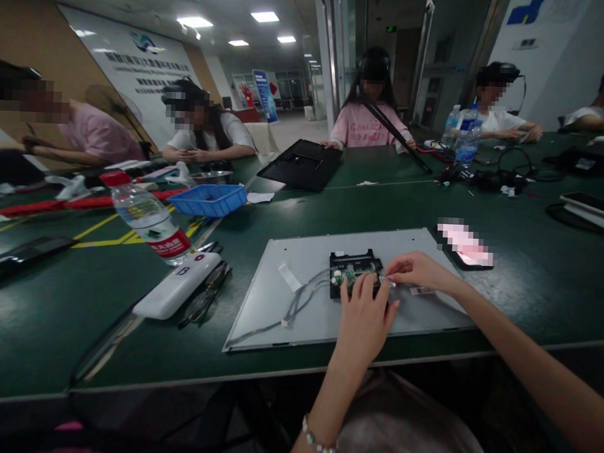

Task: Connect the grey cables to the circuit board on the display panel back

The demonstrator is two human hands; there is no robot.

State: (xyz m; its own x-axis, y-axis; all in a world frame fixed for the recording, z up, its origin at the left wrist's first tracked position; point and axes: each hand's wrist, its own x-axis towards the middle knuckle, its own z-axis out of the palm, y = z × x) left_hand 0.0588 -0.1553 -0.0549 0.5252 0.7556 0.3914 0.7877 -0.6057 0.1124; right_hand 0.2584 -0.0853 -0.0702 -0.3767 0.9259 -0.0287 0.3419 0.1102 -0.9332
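A flat grey panel point(259, 285) lies on the green table in front of me. On it sits a black bracket point(355, 257) with a green circuit board point(350, 277). Grey cables point(304, 295) run from the board's left side towards the panel's lower left corner. My left hand point(365, 313) rests over the front of the bracket, its fingers spread on the board and bracket. At the bracket's right side, my right hand point(414, 269) pinches something small and pale, too small to make out. The fingers of my left hand cover part of the board.
A phone point(464, 245) lies right of the panel. On the left are a white power bank point(179, 284), glasses point(206, 294), a water bottle point(149, 216) and a blue tray point(208, 200). Across the table, a person point(371, 119) touches a black panel point(302, 165).
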